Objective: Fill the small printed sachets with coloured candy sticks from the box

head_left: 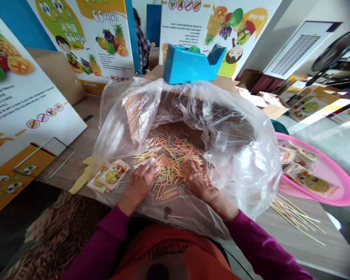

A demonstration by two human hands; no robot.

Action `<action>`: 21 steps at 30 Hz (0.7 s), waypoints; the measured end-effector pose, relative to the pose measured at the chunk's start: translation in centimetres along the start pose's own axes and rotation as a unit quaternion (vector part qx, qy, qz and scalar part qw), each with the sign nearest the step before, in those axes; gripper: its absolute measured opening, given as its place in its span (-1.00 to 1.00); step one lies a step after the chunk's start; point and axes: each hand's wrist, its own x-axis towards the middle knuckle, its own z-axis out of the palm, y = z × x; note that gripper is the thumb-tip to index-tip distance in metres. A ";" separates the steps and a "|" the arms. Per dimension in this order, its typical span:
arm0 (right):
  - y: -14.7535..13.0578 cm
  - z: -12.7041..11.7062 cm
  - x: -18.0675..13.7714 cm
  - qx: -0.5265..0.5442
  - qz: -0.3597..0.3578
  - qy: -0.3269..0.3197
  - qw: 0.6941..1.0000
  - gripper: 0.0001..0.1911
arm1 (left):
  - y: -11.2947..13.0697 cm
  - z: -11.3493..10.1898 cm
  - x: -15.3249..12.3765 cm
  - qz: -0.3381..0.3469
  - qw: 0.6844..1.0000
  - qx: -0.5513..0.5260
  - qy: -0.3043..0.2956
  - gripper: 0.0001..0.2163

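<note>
A heap of thin coloured sticks (169,159) lies inside a large clear plastic bag (236,155) spread open on the table. My left hand (140,182) is closed near the heap's left edge, pinching a small clear packet (149,163) with sticks. My right hand (196,177) lies on the right side of the heap, fingers flat and a little spread over the sticks. A small stack of printed packets (109,175) sits just left of my left hand.
A blue tape dispenser (192,62) stands on a cardboard box behind the bag. A pink basin (338,194) with printed packets is at the right, loose long sticks (294,216) before it. Printed fruit boards (23,97) lean at left and back. A person stands far behind.
</note>
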 end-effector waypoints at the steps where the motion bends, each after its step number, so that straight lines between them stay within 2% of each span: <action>1: -0.2 -0.1 0.0 -0.009 -0.002 -0.001 1.000 -0.52 | -0.3 0.2 0.1 0.006 1.000 -0.003 0.010 -0.73; 5: -0.5 -0.7 1.0 -0.039 0.023 0.010 0.999 -0.55 | -0.9 0.8 -0.3 0.040 0.997 0.000 0.066 -0.66; 8: -0.4 -1.0 2.4 -0.063 0.046 0.000 0.997 -0.63 | -0.8 0.8 -0.7 0.045 0.995 -0.023 0.082 -0.69; 11: -0.4 -1.1 3.3 -0.085 0.048 -0.004 0.995 -0.67 | -0.8 0.3 -0.7 0.029 0.996 -0.045 0.069 -0.77; 15: -0.3 -1.4 3.3 -0.111 0.012 0.009 0.994 -0.69 | -1.0 -0.6 0.2 0.020 0.998 -0.027 0.062 -0.76; 18: -0.1 -1.7 2.9 -0.101 -0.023 0.014 0.994 -0.72 | -0.9 -0.8 0.5 0.035 0.997 -0.012 0.071 -0.74; 21: 0.7 -1.4 2.8 -0.044 -0.016 0.049 0.998 -0.76 | -0.7 -0.6 0.1 0.018 0.999 -0.006 0.038 -0.78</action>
